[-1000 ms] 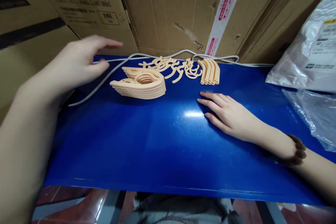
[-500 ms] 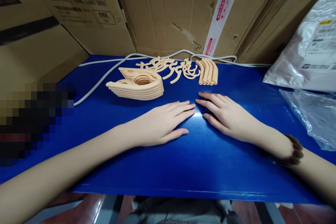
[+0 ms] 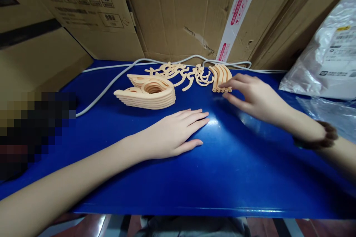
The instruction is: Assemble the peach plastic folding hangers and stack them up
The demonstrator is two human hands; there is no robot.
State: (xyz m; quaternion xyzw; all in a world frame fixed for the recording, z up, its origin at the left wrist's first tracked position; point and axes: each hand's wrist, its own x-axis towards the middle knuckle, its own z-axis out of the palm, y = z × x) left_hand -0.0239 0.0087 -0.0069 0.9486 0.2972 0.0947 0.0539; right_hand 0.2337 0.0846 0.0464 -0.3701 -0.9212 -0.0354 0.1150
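The right hand (image 3: 256,98) reaches over the right part of the blue table (image 3: 178,189), its thumb and forefinger slightly parted and its other fingers bent, the tips at the near ends of a row of curved pieces (image 3: 219,74). These cream-coloured pieces lie side by side toward the far edge, right of centre; whether the fingertips grip one or only rest against the row, I cannot tell. A dark brown band (image 3: 329,135) circles the right wrist. The left hand (image 3: 174,133) lies palm down near the middle of the table, its fingers straight and extended to the right, the thumb spread away on the near side. Just beyond it, a little to the left, sits a neat stack of shaped pieces (image 3: 146,100) in the same cream colour, with a rounded opening running down through it. Between this stack and the row, farther back, small hooked pieces (image 3: 182,76) are strewn in a loose group. A pale cable (image 3: 109,83) runs behind them along the far side and bends toward the near left. Large cardboard (image 3: 172,11) stands along the far edge, bearing a slanted strip of printed tape (image 3: 239,11), and a printed cardboard box (image 3: 72,40) stands at the far left. A plastic bag (image 3: 319,63) rests at the far right.
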